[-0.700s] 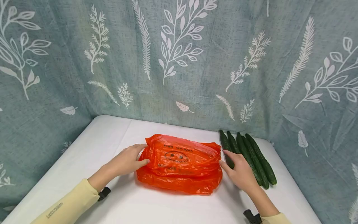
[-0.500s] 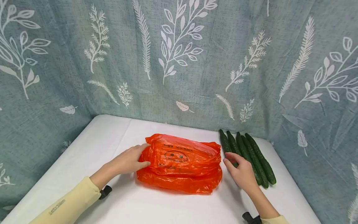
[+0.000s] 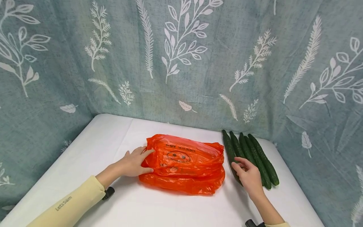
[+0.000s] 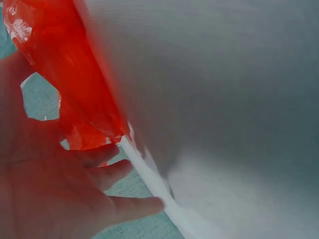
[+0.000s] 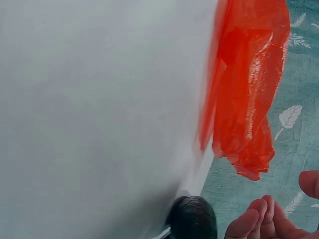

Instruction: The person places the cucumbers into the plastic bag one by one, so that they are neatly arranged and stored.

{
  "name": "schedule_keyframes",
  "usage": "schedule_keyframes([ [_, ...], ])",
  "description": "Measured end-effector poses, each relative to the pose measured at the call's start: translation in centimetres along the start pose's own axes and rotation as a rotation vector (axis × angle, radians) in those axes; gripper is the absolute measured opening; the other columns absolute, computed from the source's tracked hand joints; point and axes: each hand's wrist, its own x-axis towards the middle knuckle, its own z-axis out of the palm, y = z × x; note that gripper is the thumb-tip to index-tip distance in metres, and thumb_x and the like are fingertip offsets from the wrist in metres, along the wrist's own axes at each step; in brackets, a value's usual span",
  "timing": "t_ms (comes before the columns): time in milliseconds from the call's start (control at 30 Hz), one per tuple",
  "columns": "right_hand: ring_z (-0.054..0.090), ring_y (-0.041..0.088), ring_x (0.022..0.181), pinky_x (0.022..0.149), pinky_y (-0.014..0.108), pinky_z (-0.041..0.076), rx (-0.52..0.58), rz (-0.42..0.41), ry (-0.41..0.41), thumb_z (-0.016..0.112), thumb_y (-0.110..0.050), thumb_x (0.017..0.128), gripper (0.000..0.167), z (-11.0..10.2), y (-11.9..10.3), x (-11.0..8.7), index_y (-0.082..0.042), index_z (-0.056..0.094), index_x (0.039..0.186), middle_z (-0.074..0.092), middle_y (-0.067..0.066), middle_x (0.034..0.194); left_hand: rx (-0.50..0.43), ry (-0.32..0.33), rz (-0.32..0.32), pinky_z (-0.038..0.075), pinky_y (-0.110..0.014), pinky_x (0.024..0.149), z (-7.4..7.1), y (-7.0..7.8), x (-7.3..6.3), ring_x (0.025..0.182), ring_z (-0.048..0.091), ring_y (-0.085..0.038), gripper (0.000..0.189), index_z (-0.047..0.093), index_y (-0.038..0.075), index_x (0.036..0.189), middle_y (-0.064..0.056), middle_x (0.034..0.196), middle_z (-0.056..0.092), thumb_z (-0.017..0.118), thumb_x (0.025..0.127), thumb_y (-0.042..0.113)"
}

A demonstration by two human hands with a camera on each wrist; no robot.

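Observation:
A wrinkled orange-red plastic bag [image 3: 184, 171] with black print lies wrapped round something boxy on the white table; its contents are hidden. At the bag's left end my left hand [image 3: 133, 164] has its fingers spread, fingertips over the plastic. The left wrist view shows that hand [image 4: 55, 184] with straight fingers beside the bag [image 4: 65, 55]. My right hand [image 3: 249, 178] is off the bag's right end, fingers loosely bent and holding nothing. It overlaps the leftmost cucumber [image 3: 228, 146]; in the right wrist view a cucumber end [image 5: 192, 219] shows just beside the fingers.
Several dark green cucumbers [image 3: 262, 164] lie side by side at the table's right. The white tabletop [image 3: 170, 211] runs back to a grey-green leaf-print curtain [image 3: 198, 107], which also encloses the left and right sides.
My right hand has let go of the bag's right end and moved right and slightly down to the cucumbers. My left hand has spread its fingers at the bag's left end. The bag stays put.

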Motion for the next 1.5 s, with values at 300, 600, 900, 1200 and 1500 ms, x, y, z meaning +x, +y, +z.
schedule_keyframes([
  [300, 0.058, 0.021, 0.075, 0.059, 0.027, 0.049, 0.045, 0.096, 0.022, 0.069, -0.038, 0.096, 0.047, -0.7, 0.7, 0.0, -0.013, 0.061, 0.135, 0.059, -0.001, 0.090, 0.022, -0.037, -0.058, 0.022, -0.076, 0.110, -0.1, 0.0, -0.1, 0.146, 0.030, -0.042, 0.089, 0.036, 0.014, 0.157, -0.023, 0.158, 0.033, 0.067, 0.088, 0.061],
  [600, 0.046, 0.013, 0.077, 0.060, 0.027, 0.040, 0.006, 0.149, 0.103, 0.071, -0.041, 0.093, 0.048, -1.3, 1.1, -0.3, -0.014, 0.064, 0.133, 0.054, -0.002, 0.091, 0.038, -0.064, -0.129, 0.025, -0.075, 0.109, 0.0, -0.2, -0.3, 0.146, 0.033, -0.040, 0.098, 0.036, 0.005, 0.155, -0.023, 0.159, 0.034, 0.067, 0.085, 0.066],
  [900, 0.044, 0.014, 0.068, 0.059, 0.030, 0.039, 0.001, 0.214, 0.127, 0.074, -0.038, 0.092, 0.047, -1.4, 2.0, -0.5, -0.014, 0.065, 0.131, 0.053, -0.004, 0.082, 0.061, -0.056, -0.136, 0.026, -0.075, 0.109, -0.6, -0.7, -0.3, 0.145, 0.033, -0.043, 0.098, 0.035, 0.005, 0.156, -0.025, 0.158, 0.033, 0.066, 0.086, 0.066],
  [1200, 0.043, 0.016, 0.064, 0.059, 0.033, 0.037, 0.007, 0.298, 0.101, 0.076, -0.040, 0.089, 0.052, -1.4, 2.8, -0.8, -0.011, 0.064, 0.131, 0.052, -0.005, 0.071, 0.094, -0.065, -0.093, 0.030, -0.074, 0.107, -0.5, -0.9, -0.2, 0.145, 0.032, -0.045, 0.097, 0.035, 0.014, 0.158, -0.025, 0.160, 0.031, 0.060, 0.085, 0.074],
  [1500, 0.039, 0.013, 0.053, 0.053, 0.033, 0.037, 0.054, 0.357, 0.013, 0.077, -0.040, 0.087, 0.061, -1.6, 3.3, -1.0, -0.011, 0.059, 0.138, 0.047, -0.007, 0.060, 0.136, -0.084, -0.078, 0.036, -0.068, 0.105, -0.6, -0.9, -0.2, 0.142, 0.035, -0.044, 0.097, 0.036, 0.014, 0.157, -0.023, 0.158, 0.034, 0.059, 0.085, 0.074],
])
